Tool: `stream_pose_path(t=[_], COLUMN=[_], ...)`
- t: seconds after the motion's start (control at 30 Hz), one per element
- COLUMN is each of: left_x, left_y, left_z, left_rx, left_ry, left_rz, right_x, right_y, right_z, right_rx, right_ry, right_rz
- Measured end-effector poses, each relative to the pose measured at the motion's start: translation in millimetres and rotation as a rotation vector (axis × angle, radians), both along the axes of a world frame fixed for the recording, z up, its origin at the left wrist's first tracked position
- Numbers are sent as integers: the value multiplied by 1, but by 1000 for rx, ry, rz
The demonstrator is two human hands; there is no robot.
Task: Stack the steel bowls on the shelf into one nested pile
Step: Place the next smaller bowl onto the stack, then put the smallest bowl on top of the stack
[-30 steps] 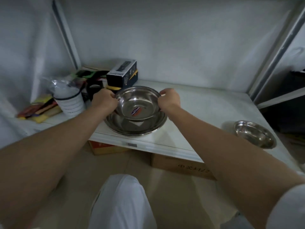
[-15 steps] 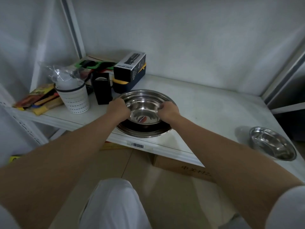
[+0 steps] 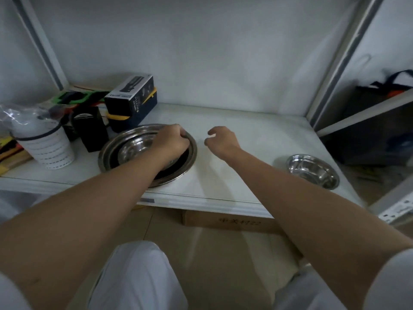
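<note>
Our left hand (image 3: 172, 139) curls closed over the far rim of the large bowl (image 3: 116, 151), where the medium bowl (image 3: 134, 151) now sits nested (half a second ago both hands were lowering it), while our right hand (image 3: 221, 139) has let go and hangs loosely open, empty, just right of that rim. That leaves the small bowl (image 3: 312, 171), well off to the right of our right fingers (image 3: 211, 132) on the shelf (image 3: 234, 175); the writing on the black box (image 3: 131, 95) behind and the carton (image 3: 234, 222) below is too blurred to read
</note>
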State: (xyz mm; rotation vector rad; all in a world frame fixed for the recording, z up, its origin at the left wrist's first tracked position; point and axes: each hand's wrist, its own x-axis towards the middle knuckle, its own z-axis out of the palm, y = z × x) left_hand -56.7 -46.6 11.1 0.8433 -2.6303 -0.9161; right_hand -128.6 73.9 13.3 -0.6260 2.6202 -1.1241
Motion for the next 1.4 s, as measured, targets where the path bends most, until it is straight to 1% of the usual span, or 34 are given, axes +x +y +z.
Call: stream_pose_path(t=[0.13, 0.23, 0.33, 0.5, 0.6, 0.73, 0.9, 1.03, 1.2, 1.4], left_x=[-48, -79, -107, -142, -152, -155, -153, -145, -111, -44], left_y=[68, 120, 166, 218, 227, 226, 220, 203, 150, 50], left_z=[0, -7, -17, -39, -53, -63, -58, -34, -4, 23], left_rx=[7, 54, 107, 172, 221, 367, 406, 390, 367, 268], left_ry=[-18, -28, -35, -86, -115, -81, -35, 55, 165, 219], left_rz=[-105, -192, -253, -321, -303, -254, -243, -207, -62, 120], right_x=[-30, -52, -66, -87, -97, -103, -102, -99, -85, -44], right_y=[88, 158, 213, 258, 270, 272, 263, 247, 189, 82], right_z=[6, 7, 2, -23, -39, -53, -50, -28, 5, 30], right_rx=[21, 50, 104, 140, 135, 145, 166, 119, 48, -45], right_ry=[5, 12, 8, -28, -70, -78, -52, -19, 35, 55], right_rz=[-166, -316, -410, -505, -543, -529, -524, -509, -403, -187])
